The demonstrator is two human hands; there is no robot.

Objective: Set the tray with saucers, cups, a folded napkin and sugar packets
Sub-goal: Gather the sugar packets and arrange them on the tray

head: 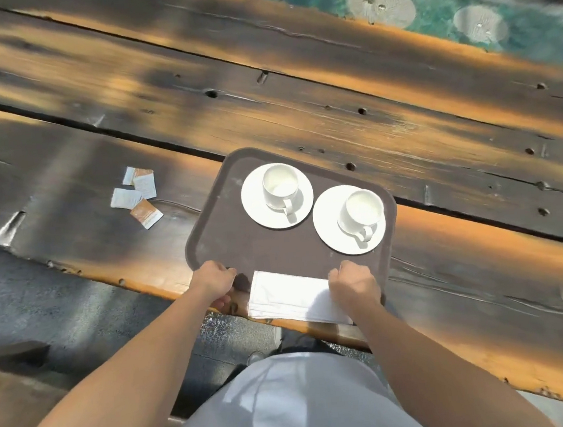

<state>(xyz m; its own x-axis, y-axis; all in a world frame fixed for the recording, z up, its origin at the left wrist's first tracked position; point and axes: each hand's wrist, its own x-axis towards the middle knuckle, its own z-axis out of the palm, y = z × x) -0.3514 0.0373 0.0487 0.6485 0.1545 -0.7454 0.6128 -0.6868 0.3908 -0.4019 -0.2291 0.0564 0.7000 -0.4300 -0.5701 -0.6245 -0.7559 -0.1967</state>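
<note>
A brown tray (227, 232) lies at the near edge of the wooden table. Two white cups (279, 186) (362, 213) stand on white saucers (256, 212) (326, 233) at its far side. A folded white napkin (288, 293) lies on the tray's near rim and hangs over the table edge. My left hand (212, 282) grips the near left corner of the tray. My right hand (354, 285) rests with curled fingers on the napkin's right end at the near rim. Several sugar packets (137, 196), white and orange, lie loose on the table to the left of the tray.
The table (297, 108) is of dark, burnt-looking planks with gaps and knot holes. A teal patterned strip (425, 10) runs along its far side. Grey floor (58, 303) and a bench lie below to the left.
</note>
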